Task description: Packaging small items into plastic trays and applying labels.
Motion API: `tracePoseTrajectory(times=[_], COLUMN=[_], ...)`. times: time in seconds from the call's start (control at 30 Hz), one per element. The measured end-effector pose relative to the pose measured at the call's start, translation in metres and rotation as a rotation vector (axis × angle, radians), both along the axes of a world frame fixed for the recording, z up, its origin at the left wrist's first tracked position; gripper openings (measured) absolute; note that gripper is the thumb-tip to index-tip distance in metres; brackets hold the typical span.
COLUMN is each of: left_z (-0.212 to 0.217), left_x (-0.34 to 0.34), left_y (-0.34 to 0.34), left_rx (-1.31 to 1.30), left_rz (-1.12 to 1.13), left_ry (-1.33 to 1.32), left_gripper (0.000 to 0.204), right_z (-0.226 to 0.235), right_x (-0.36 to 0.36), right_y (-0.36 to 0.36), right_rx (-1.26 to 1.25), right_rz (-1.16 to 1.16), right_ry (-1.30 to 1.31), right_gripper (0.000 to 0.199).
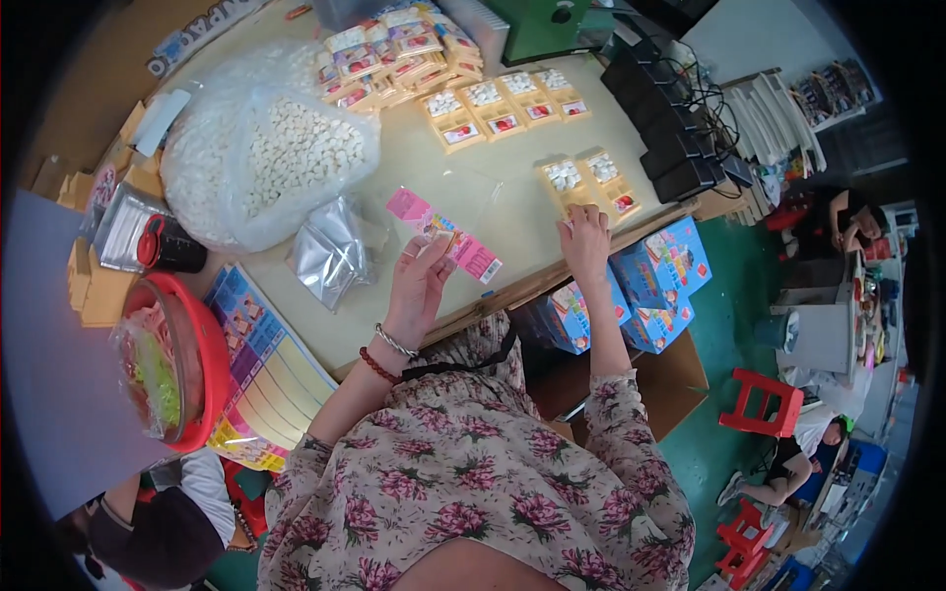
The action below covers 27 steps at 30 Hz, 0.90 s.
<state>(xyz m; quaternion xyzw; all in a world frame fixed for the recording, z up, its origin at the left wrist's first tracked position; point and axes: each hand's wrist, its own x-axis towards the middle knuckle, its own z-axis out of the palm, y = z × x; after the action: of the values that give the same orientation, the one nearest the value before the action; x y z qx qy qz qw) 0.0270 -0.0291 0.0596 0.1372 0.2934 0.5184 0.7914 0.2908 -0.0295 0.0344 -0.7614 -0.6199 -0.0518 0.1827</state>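
Observation:
Near the middle of the table, my left hand (419,281) is closed with thumb and fingers pinched on a pink printed card strip (478,259), which slants across behind the fingertips. Further right, my right hand (587,241) bends its fingers down over the near end of a pale yellow compartment tray (548,177). White pieces (564,175) fill that tray's far part, while my fingers hide its near part and anything they pinch. Beside it lies a second yellow tray (625,189) with white pieces and a small red-printed packet.
Several filled trays (501,110) stand in a row beyond, near a heap of packed trays (404,59). A clear bag of white pieces (305,153) and a silver pouch (333,251) lie left. Blue boxes (662,271) sit below the table edge; black adapters (680,153) line the right.

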Motion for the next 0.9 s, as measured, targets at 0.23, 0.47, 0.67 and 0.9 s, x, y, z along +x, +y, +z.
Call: tracePoseTrajectory(times=[0.23, 0.47, 0.67, 0.9], left_z=[0.011, 0.005, 0.001, -0.004], left_x=[-0.01, -0.018, 0.015, 0.026], left_y=[-0.001, -0.01, -0.013, -0.012], left_rx=[-0.015, -0.024, -0.004, 0.418], left_rz=[0.13, 0.174, 0.077, -0.074], left_ry=[0.07, 0.061, 0.024, 0.512], left_gripper=[0.019, 0.022, 0.024, 0.038], right_z=[0.011, 0.025, 0.058, 0.049], right_x=[-0.09, -0.106, -0.101, -0.05], right_y=[-0.006, -0.01, -0.025, -0.022], right_rx=[-0.127, 0.093, -0.382, -0.01], right_rz=[0.07, 0.068, 0.225, 0.253], right_ry=[0.039, 0.318, 1.521, 1.683], right_gripper=[0.034, 0.036, 0.025, 0.005])
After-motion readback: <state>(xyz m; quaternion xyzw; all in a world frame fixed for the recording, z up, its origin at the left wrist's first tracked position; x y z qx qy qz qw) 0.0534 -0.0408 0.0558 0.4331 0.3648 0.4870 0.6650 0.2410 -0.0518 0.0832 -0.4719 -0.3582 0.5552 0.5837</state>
